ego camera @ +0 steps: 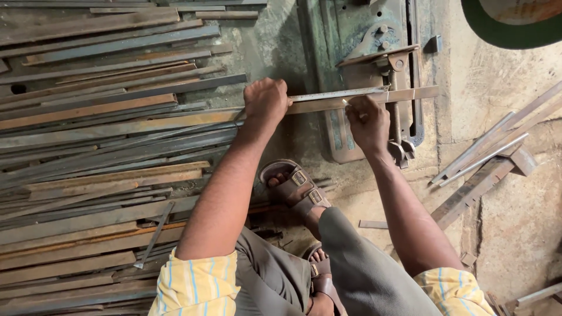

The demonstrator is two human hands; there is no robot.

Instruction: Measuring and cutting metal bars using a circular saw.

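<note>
My left hand [266,102] is closed around a long flat steel bar [310,106] together with a steel ruler [339,94] laid along its top. The bar runs from the pile at the left across a green cutting machine [357,35] and its clamp [395,61]. My right hand [367,123] pinches a small white piece of chalk [349,103] against the bar just under the ruler. Both forearms reach out from yellow striped sleeves.
A big pile of rusty flat steel strips [99,146] covers the floor on the left. More cut strips [486,164] lie at the right on the concrete. My sandalled feet [295,190] rest below the bar. A green round rim [509,29] shows at top right.
</note>
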